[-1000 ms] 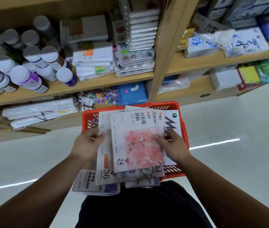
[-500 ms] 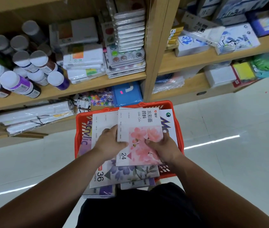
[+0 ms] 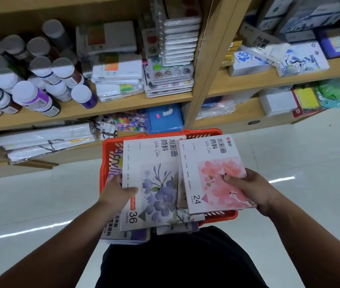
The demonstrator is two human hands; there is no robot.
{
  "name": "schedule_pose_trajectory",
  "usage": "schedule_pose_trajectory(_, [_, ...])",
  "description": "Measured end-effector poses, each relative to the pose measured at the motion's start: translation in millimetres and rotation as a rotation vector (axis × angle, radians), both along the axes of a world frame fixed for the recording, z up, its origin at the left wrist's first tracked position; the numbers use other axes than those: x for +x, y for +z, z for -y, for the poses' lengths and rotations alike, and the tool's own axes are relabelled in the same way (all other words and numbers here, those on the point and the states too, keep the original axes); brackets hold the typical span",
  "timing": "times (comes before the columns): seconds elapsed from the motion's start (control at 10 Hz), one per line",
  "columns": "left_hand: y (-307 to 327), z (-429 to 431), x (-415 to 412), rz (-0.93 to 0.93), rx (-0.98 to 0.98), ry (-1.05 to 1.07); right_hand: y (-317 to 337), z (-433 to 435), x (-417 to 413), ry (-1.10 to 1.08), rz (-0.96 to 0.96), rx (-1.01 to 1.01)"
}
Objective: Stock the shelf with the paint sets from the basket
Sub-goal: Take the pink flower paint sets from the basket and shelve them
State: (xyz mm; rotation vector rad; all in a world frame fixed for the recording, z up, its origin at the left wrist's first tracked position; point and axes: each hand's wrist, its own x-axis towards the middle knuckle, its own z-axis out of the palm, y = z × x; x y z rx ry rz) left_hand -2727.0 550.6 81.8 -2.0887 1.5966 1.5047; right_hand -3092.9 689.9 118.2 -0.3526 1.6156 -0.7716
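Note:
A red basket sits in front of me, filled with flat paint-set boxes. My right hand grips a white box with pink flowers marked 24 colors, held over the basket's right side. My left hand holds the left edge of a larger white box with purple flowers marked 36 colors, lying on top of the pile. Further boxes, one lettered Acrylic, lie underneath and stick out at the near end. The wooden shelf stands just beyond the basket.
On the shelf stand paint bottles at left, white paint boxes and stacked palettes in the middle. A wooden upright divides it from a right bay of boxed goods. Wrapped rolls and a blue box lie below. White glossy floor lies around.
The pink 24-colour box has been lifted off the pile and moved to the right in my right hand, uncovering the purple 36-colour box. My left hand shifted onto that box's edge.

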Motion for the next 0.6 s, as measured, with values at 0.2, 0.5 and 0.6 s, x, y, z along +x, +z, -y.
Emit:
schedule_pose_trajectory(0.2, [-9.5, 8.4, 1.3, -0.054, 0.117, 0.080, -17.1, 9.2, 29.2, -0.036, 0.067, 0.058])
schedule_pose_trajectory(0.5, [-14.8, 19.4, -2.4, -0.042, 0.166, 0.090, -32.4, 9.6, 57.2, -0.112, 0.074, 0.188])
schedule_pose_trajectory(0.6, [-13.1, 19.0, -4.7, -0.013, 0.106, 0.116, -38.5, 10.3, 66.0, -0.128, 0.089, 0.201])
